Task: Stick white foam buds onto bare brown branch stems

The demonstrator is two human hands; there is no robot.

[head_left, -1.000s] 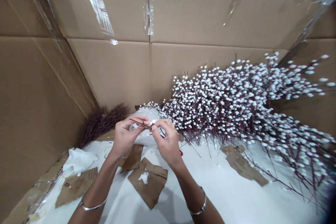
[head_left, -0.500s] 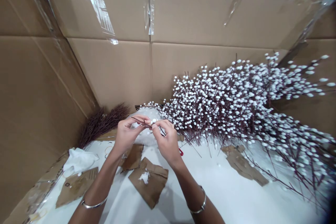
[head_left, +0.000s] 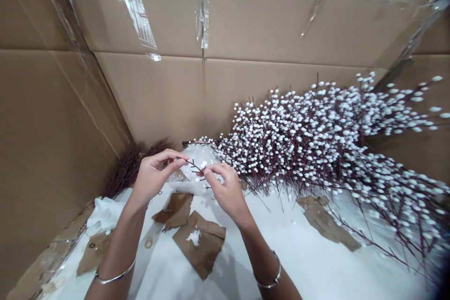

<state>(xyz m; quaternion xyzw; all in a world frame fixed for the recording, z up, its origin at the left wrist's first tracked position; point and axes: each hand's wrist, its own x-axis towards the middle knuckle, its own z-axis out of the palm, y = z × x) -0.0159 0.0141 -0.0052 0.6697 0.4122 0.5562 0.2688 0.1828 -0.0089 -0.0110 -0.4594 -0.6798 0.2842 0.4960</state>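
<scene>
A thin brown twig (head_left: 193, 164) with short side shoots stretches between my two hands. My left hand (head_left: 157, 174) pinches its left end between thumb and fingertips. On the other side, my right hand (head_left: 227, 191) has thumb and forefinger closed on the twig beside a white bud (head_left: 204, 164); the exact contact is hidden by the fingers. Just behind the hands rests a clear plastic bag (head_left: 200, 152) with white buds in it. To the right lies a large heap of brown stems with white buds (head_left: 298, 136).
Bare brown twigs (head_left: 126, 168) are bundled at the left rear. Torn cardboard pieces (head_left: 206, 253) lie on the white table (head_left: 274, 253), one with a white smear (head_left: 193, 237). White crumpled material (head_left: 105, 213) sits at left. Tall cardboard walls (head_left: 147, 93) enclose the back and sides.
My left hand has moved left, away from my right hand, so more of the twig shows between them. My right hand stays nearly in place.
</scene>
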